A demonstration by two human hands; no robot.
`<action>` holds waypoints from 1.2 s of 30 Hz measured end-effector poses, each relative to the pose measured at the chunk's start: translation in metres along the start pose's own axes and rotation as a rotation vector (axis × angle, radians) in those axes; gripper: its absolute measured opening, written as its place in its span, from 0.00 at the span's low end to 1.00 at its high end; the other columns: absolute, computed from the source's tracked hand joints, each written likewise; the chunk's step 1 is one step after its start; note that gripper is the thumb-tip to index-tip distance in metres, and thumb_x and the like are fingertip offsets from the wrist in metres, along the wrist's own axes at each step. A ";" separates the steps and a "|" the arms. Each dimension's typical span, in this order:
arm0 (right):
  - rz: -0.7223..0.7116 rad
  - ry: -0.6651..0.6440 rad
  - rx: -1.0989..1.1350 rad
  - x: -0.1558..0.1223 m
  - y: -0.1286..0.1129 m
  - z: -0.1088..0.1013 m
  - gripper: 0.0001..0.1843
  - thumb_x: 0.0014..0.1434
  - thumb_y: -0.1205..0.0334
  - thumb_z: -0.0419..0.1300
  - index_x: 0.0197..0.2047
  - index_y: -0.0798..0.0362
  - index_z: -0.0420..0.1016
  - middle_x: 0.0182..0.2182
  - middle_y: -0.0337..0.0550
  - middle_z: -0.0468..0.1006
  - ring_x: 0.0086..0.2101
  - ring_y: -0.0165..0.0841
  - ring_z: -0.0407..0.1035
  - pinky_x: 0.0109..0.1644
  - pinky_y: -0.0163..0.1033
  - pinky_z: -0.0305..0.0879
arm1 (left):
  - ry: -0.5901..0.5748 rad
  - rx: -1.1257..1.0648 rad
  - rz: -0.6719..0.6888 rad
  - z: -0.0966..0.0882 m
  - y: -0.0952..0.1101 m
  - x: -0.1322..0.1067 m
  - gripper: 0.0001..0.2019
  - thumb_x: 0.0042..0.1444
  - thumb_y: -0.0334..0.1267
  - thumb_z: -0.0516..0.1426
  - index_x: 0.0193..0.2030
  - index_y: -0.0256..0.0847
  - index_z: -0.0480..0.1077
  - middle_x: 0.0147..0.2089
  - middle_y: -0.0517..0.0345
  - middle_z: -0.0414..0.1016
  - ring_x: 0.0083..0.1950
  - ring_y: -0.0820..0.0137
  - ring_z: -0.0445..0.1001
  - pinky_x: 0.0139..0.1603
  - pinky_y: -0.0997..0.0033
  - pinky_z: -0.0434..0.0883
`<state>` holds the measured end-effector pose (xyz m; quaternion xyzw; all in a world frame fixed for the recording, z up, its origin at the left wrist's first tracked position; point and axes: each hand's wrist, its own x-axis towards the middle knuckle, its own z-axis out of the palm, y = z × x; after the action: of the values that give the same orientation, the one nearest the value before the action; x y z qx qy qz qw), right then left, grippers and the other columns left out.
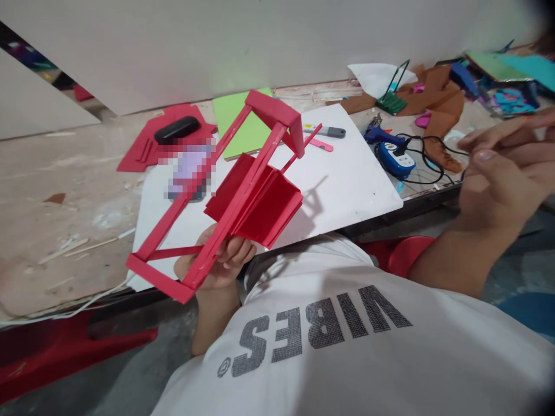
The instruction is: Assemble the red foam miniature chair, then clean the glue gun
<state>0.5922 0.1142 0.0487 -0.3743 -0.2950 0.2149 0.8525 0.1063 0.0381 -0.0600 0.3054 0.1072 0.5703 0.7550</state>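
My left hand (219, 260) is closed around the lower part of a red foam-board model (243, 190), a long frame of red strips with folded red panels in its middle, held tilted over a white sheet (347, 179). My right hand (505, 167) hovers at the right edge of the table, fingers stretched out and together, holding nothing. It is close to a blue glue gun (392, 153) with a black cord.
On the table lie a green sheet (243, 124), red foam scraps (143, 147), a black case (177, 129), a craft knife (327, 132), brown and teal foam pieces (442, 98) and thin wooden sticks (82, 247). A grey wall panel stands behind.
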 end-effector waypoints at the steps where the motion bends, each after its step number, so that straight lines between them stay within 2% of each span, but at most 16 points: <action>1: -0.171 -0.160 0.083 -0.001 0.009 0.005 0.33 0.29 0.68 0.94 0.31 0.42 0.80 0.21 0.26 0.69 0.23 0.28 0.64 0.32 0.41 0.74 | -0.018 -0.014 -0.002 0.001 0.000 0.001 0.21 0.52 0.43 0.73 0.26 0.45 0.63 0.19 0.72 0.44 0.16 0.75 0.47 0.25 0.70 0.60; 3: -0.274 -0.384 0.159 -0.004 0.027 0.016 0.39 0.24 0.49 0.96 0.29 0.43 0.74 0.19 0.25 0.66 0.20 0.28 0.59 0.26 0.38 0.64 | -0.047 -0.023 -0.007 0.003 0.000 0.002 0.21 0.52 0.42 0.73 0.26 0.45 0.63 0.19 0.72 0.44 0.17 0.75 0.48 0.26 0.70 0.61; 4: -0.280 -0.415 0.193 -0.006 0.035 0.021 0.41 0.23 0.47 0.96 0.29 0.43 0.71 0.19 0.24 0.65 0.19 0.27 0.55 0.24 0.37 0.58 | -0.053 -0.017 -0.006 0.005 0.000 0.002 0.21 0.53 0.42 0.73 0.26 0.45 0.63 0.19 0.72 0.44 0.17 0.75 0.48 0.26 0.70 0.61; 6: -0.219 -0.457 0.231 -0.013 0.046 0.029 0.42 0.26 0.50 0.95 0.28 0.44 0.66 0.19 0.23 0.61 0.18 0.26 0.51 0.22 0.37 0.50 | -0.059 0.012 0.008 0.008 0.000 0.003 0.21 0.55 0.43 0.73 0.27 0.45 0.64 0.19 0.73 0.43 0.16 0.76 0.47 0.25 0.70 0.61; 8: -0.163 -0.509 0.248 -0.025 0.051 0.037 0.39 0.34 0.53 0.94 0.29 0.44 0.65 0.20 0.24 0.60 0.18 0.25 0.49 0.22 0.38 0.46 | -0.049 0.063 0.026 0.010 0.000 0.003 0.20 0.58 0.45 0.72 0.28 0.45 0.65 0.19 0.73 0.42 0.16 0.76 0.46 0.23 0.71 0.59; 10: -0.104 -0.593 0.219 -0.040 0.052 0.043 0.35 0.43 0.51 0.92 0.30 0.44 0.67 0.22 0.27 0.63 0.19 0.26 0.52 0.23 0.39 0.48 | -0.048 0.099 0.022 0.013 0.000 0.005 0.20 0.59 0.47 0.72 0.28 0.45 0.67 0.19 0.73 0.42 0.16 0.76 0.45 0.22 0.71 0.58; 14: 0.025 -0.739 0.068 -0.067 0.050 0.050 0.35 0.57 0.36 0.88 0.33 0.43 0.68 0.26 0.31 0.68 0.24 0.29 0.60 0.27 0.39 0.66 | -0.124 0.085 0.000 0.019 0.002 0.009 0.20 0.60 0.46 0.72 0.28 0.44 0.68 0.19 0.73 0.45 0.16 0.77 0.46 0.22 0.72 0.57; 17: 0.089 -0.769 0.003 -0.081 0.050 0.054 0.36 0.61 0.29 0.85 0.34 0.44 0.69 0.27 0.33 0.70 0.27 0.31 0.67 0.31 0.40 0.76 | -0.186 0.130 -0.001 0.026 0.004 0.013 0.18 0.63 0.46 0.71 0.30 0.43 0.70 0.20 0.73 0.45 0.16 0.78 0.45 0.22 0.73 0.55; 20: 0.111 -0.809 0.004 -0.092 0.050 0.059 0.36 0.63 0.27 0.83 0.33 0.45 0.70 0.25 0.33 0.68 0.26 0.30 0.68 0.31 0.39 0.77 | -0.194 0.160 0.022 0.030 0.004 0.014 0.17 0.65 0.47 0.70 0.32 0.43 0.71 0.20 0.73 0.46 0.17 0.78 0.45 0.22 0.73 0.55; 26: -0.003 -0.900 0.070 -0.100 0.048 0.061 0.29 0.75 0.37 0.75 0.32 0.45 0.71 0.21 0.32 0.67 0.20 0.29 0.64 0.24 0.38 0.68 | -0.144 0.180 0.011 0.025 0.003 0.010 0.19 0.62 0.48 0.72 0.30 0.44 0.70 0.20 0.73 0.46 0.17 0.78 0.45 0.22 0.72 0.59; 30: 0.048 -0.862 -0.003 -0.100 0.044 0.053 0.34 0.75 0.34 0.73 0.28 0.44 0.67 0.18 0.32 0.62 0.17 0.29 0.56 0.18 0.38 0.55 | -0.131 0.148 0.010 0.023 0.003 0.009 0.18 0.62 0.47 0.71 0.30 0.44 0.70 0.20 0.72 0.46 0.17 0.77 0.46 0.24 0.72 0.59; 33: 0.047 -0.813 -0.064 -0.101 0.043 0.047 0.39 0.74 0.31 0.74 0.24 0.44 0.63 0.15 0.32 0.57 0.16 0.29 0.51 0.17 0.38 0.45 | -0.131 0.166 -0.002 0.022 0.004 0.009 0.19 0.60 0.48 0.72 0.29 0.44 0.69 0.20 0.71 0.47 0.17 0.77 0.46 0.24 0.72 0.59; 36: 0.014 -0.782 -0.128 -0.089 0.045 0.038 0.38 0.74 0.31 0.74 0.23 0.44 0.68 0.15 0.34 0.61 0.16 0.31 0.56 0.19 0.41 0.51 | -0.111 0.193 -0.027 0.021 0.005 0.009 0.21 0.57 0.51 0.73 0.28 0.45 0.68 0.19 0.72 0.45 0.16 0.76 0.46 0.23 0.72 0.58</action>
<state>0.4951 0.1093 0.0046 -0.3185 -0.6077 0.3284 0.6492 0.1158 0.0399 -0.0385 0.4062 0.1236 0.5294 0.7344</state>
